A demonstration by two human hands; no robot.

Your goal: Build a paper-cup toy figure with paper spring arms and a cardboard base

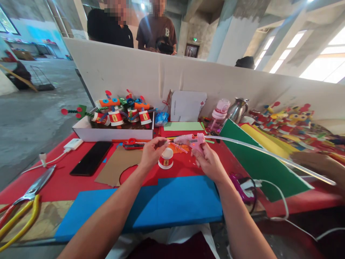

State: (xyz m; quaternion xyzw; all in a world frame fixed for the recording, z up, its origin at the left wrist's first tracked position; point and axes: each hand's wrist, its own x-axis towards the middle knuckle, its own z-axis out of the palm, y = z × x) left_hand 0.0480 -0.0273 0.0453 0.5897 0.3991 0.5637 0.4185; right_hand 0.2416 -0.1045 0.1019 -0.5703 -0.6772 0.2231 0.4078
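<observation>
My right hand is wrapped round the handle of a pink glue gun. A long clear glue stick runs out of its back toward the right. The gun's nozzle points left, at my left hand, whose fingers are pinched together near the tip; what they hold is too small to make out. Just below, between the two hands, a red and white paper cup stands on the red table cover.
Blue sheet along the front edge; phone and large scissors at left. Behind stands a white box of cup figures. Green board and purple device lie right. Two people stand beyond the white partition.
</observation>
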